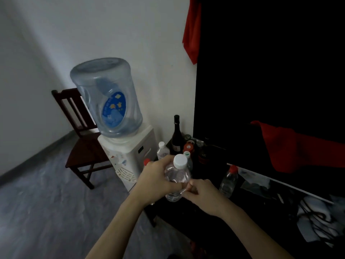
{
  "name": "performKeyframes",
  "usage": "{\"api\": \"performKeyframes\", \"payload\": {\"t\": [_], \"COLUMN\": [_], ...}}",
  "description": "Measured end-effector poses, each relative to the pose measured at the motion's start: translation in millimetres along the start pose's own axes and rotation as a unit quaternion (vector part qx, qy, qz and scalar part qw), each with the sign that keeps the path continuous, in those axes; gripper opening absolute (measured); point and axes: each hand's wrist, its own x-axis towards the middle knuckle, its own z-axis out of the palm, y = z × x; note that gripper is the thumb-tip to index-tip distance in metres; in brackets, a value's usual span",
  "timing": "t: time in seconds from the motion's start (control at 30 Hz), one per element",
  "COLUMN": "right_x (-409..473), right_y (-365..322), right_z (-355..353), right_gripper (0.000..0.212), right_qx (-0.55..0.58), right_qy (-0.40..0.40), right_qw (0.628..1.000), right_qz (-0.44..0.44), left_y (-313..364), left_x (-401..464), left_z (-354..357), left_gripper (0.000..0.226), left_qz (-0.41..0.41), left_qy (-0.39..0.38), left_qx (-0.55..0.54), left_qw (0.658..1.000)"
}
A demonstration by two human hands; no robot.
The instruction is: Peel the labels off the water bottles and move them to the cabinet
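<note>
A clear water bottle (177, 176) with a white cap is held upright above the dark cabinet top (205, 217). My left hand (156, 180) wraps around its left side. My right hand (203, 191) pinches at its right side with fingertips against the plastic; no label shows on it. A clear bottle with a red cap (228, 181) stands to the right on the cabinet. Another clear bottle with a white cap (162, 150) stands behind, and a red cap (147, 162) peeks out beside my left hand.
A water dispenser (128, 157) with a big blue jug (106, 98) stands left of the cabinet, a wooden chair (82, 139) behind it. A dark wine bottle (177, 136) and jars (188, 147) sit at the cabinet's back. Red cloth (298, 148) hangs at right.
</note>
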Motion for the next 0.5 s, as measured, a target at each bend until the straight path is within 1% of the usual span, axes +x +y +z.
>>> {"api": "performKeyframes", "payload": {"t": [0.1,0.23,0.3,0.37,0.47,0.5], "right_x": [37.5,73.7,85.3,93.3,101.3,103.3], "right_y": [-1.8,3.5,7.5,14.5,27.4,32.5], "right_z": [8.8,25.4,32.5,39.2,49.6,54.2], "right_gripper": [0.018,0.013,0.022,0.024,0.013,0.014], "right_qx": [-0.012,0.004,0.011,0.015,0.008,0.004], "right_qy": [-0.008,-0.014,-0.008,-0.006,-0.019,-0.021], "right_qw": [1.000,0.997,0.994,0.991,0.985,0.983], "right_qz": [0.028,0.080,0.107,0.134,0.172,0.184], "left_y": [-35.4,-79.4,-94.5,-107.5,-128.0,-134.4], "left_x": [36.6,78.3,93.0,103.7,114.3,116.6], "left_z": [-7.0,-2.7,4.4,13.9,32.2,39.1], "left_gripper": [0.055,0.057,0.057,0.059,0.058,0.055], "left_qz": [0.014,0.032,0.042,0.053,0.068,0.069], "left_qy": [-0.033,-0.098,-0.132,-0.158,-0.200,-0.216], "left_qx": [0.004,-0.007,-0.017,-0.020,-0.026,-0.028], "left_qw": [0.999,0.995,0.990,0.986,0.977,0.973]}}
